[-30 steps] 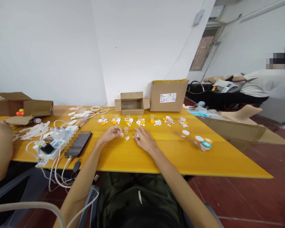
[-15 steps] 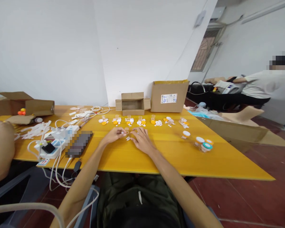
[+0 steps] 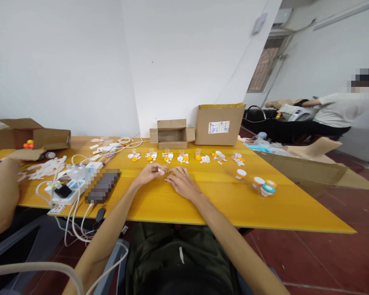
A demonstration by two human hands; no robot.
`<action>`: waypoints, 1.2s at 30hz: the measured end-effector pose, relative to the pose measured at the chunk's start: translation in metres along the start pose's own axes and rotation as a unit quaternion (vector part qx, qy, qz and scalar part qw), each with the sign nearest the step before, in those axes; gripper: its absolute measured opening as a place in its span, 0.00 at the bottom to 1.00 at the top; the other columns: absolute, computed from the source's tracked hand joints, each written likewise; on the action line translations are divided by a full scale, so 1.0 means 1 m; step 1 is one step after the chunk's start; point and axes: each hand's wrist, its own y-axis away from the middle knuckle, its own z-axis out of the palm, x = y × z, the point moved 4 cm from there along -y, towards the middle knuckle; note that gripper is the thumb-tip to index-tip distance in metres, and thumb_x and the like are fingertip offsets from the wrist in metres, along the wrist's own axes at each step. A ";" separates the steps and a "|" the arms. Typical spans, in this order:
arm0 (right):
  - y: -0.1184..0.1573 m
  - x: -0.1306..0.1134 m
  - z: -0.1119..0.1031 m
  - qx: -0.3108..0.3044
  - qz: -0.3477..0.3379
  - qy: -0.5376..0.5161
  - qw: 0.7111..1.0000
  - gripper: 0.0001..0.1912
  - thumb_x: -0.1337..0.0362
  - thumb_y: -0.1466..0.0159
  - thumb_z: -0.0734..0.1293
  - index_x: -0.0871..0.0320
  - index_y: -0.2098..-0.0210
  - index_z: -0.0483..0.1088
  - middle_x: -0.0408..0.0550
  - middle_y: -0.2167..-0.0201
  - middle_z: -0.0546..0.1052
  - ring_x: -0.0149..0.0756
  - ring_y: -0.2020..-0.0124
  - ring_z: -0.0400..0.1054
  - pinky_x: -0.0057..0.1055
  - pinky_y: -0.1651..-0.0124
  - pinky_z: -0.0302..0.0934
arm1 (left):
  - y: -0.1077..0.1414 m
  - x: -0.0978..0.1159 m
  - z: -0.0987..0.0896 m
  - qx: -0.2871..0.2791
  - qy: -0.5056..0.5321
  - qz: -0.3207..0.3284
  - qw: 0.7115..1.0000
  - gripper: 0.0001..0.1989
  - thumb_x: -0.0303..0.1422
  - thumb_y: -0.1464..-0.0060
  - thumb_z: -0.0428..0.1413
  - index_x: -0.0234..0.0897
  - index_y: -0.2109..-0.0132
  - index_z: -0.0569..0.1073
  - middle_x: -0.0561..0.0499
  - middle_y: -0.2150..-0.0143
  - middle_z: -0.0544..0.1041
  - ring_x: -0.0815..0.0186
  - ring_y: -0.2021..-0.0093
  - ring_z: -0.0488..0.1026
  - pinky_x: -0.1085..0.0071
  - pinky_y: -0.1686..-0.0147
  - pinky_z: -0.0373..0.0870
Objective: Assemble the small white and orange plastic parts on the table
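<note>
Small white pieces with dark marks [image 3: 160, 170] are pinched in the fingers of my left hand [image 3: 148, 174], near the middle of the yellow table [image 3: 172, 205]. Facing it from the right, my right hand [image 3: 182, 182] has bent fingers close to the tabletop, and a small white piece [image 3: 167, 179] shows at its fingertips. A clear rim is partly visible between the hands. Behind them, a row of several small piles of white pieces, orange lids [image 3: 149, 158] and clear cups [image 3: 181, 153] crosses the table.
Lidded jars [image 3: 258, 182] stand to the right, one with a teal lid [image 3: 268, 188]. An open carton [image 3: 172, 137] and a larger box [image 3: 219, 125] are at the back. To the left lie a phone [image 3: 103, 186], a power strip [image 3: 70, 192] and cables. Another person's arm [image 3: 4, 192] is far left.
The white piece between my hands has come up off the table to my right fingertips and now looks edge-on. My left fingers have turned, showing more of the white pieces they hold.
</note>
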 end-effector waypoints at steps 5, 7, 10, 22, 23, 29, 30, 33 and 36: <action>-0.001 0.001 -0.002 0.040 0.004 -0.001 0.999 0.09 0.68 0.28 0.61 0.54 0.60 0.73 0.51 0.58 0.77 0.42 0.55 0.66 0.38 0.54 0.60 | 0.001 0.005 0.003 -0.009 -0.014 0.014 1.000 0.19 0.47 0.53 0.65 0.35 0.68 0.75 0.52 0.71 0.76 0.68 0.70 0.71 0.73 0.69 0.66; -0.001 0.003 -0.002 0.056 0.015 -0.004 0.998 0.10 0.67 0.28 0.59 0.53 0.61 0.72 0.50 0.61 0.77 0.41 0.59 0.67 0.37 0.56 0.60 | 0.001 0.006 0.005 -0.013 -0.020 0.016 1.000 0.20 0.49 0.53 0.64 0.35 0.70 0.73 0.55 0.75 0.72 0.71 0.74 0.67 0.75 0.73 0.63; -0.001 0.004 -0.001 0.078 0.025 -0.009 0.997 0.12 0.68 0.27 0.58 0.53 0.61 0.71 0.49 0.64 0.77 0.41 0.61 0.69 0.36 0.57 0.61 | 0.001 0.006 0.006 -0.022 -0.031 0.016 0.999 0.23 0.52 0.51 0.62 0.35 0.72 0.71 0.58 0.79 0.66 0.73 0.77 0.61 0.76 0.77 0.58; -0.002 0.001 -0.005 0.084 -0.002 -0.063 0.994 0.10 0.69 0.28 0.59 0.53 0.58 0.71 0.48 0.63 0.78 0.40 0.61 0.72 0.35 0.57 0.66 | 0.002 0.006 0.011 -0.075 0.006 0.024 0.997 0.24 0.54 0.47 0.59 0.34 0.63 0.76 0.57 0.76 0.67 0.73 0.77 0.62 0.75 0.76 0.58; -0.002 0.001 -0.005 0.084 -0.005 -0.067 0.994 0.10 0.69 0.28 0.59 0.53 0.58 0.71 0.48 0.63 0.79 0.40 0.61 0.72 0.35 0.57 0.66 | 0.002 0.007 0.011 -0.075 0.010 0.025 0.997 0.24 0.54 0.47 0.60 0.34 0.62 0.77 0.56 0.75 0.68 0.73 0.77 0.63 0.75 0.76 0.58; -0.003 0.000 -0.005 0.068 -0.001 -0.084 0.994 0.11 0.69 0.28 0.58 0.53 0.57 0.72 0.50 0.61 0.79 0.41 0.58 0.73 0.36 0.54 0.66 | 0.002 0.007 0.013 -0.067 0.029 0.017 0.997 0.24 0.51 0.50 0.63 0.34 0.58 0.77 0.55 0.73 0.71 0.73 0.76 0.63 0.75 0.75 0.60; -0.003 0.000 -0.005 0.063 0.001 -0.085 0.994 0.11 0.69 0.28 0.58 0.53 0.57 0.72 0.50 0.61 0.79 0.41 0.58 0.73 0.36 0.53 0.67 | 0.002 0.007 0.013 -0.065 0.034 0.015 0.997 0.24 0.51 0.50 0.64 0.34 0.57 0.77 0.55 0.72 0.72 0.74 0.76 0.63 0.75 0.75 0.60; -0.002 0.000 -0.005 0.053 0.009 -0.089 0.995 0.12 0.68 0.28 0.58 0.52 0.56 0.73 0.50 0.61 0.79 0.42 0.58 0.73 0.37 0.53 0.67 | 0.002 0.005 0.014 -0.051 0.051 0.006 0.997 0.24 0.49 0.51 0.65 0.36 0.56 0.74 0.56 0.71 0.72 0.74 0.77 0.63 0.75 0.75 0.59; -0.002 0.000 -0.005 0.053 0.012 -0.096 0.994 0.12 0.68 0.28 0.58 0.52 0.56 0.73 0.50 0.62 0.78 0.41 0.58 0.72 0.36 0.54 0.67 | 0.002 0.004 0.014 -0.036 0.069 -0.001 0.997 0.22 0.48 0.52 0.65 0.38 0.57 0.71 0.58 0.73 0.70 0.75 0.77 0.63 0.77 0.76 0.59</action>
